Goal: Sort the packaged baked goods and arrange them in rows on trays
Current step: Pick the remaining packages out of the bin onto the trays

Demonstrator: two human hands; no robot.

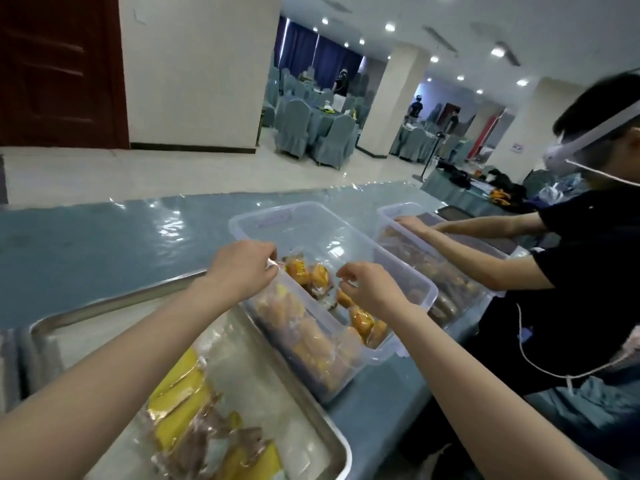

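Blue bench (104, 237), clear bin (431, 293). Your left hand (242, 268), right hand (370, 287): fingers curled over wrapped cakes (300, 271), grip unclear. Pinch seams under fingertips, not cake.

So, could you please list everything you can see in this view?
Clear bin: one, see-through, mid-table.
Packets in the bin: several, orange-yellow, its near end.
Second clear bin: one, see-through, right of the first.
Metal tray: one, silver, lower left.
Packets on the tray: several, yellow and brown, near corner.
Table cover: one, blue-grey under clear film.
Other person: one, dark shirt, right, hands at second bin.
Covered chairs: several, blue-grey, far room.
Door: one, dark red-brown, upper left.
Left hand: one, at the first bin's left rim, fingers curled, grip unclear.
Right hand: one, inside that bin over packets, fingers curled, grip unclear.
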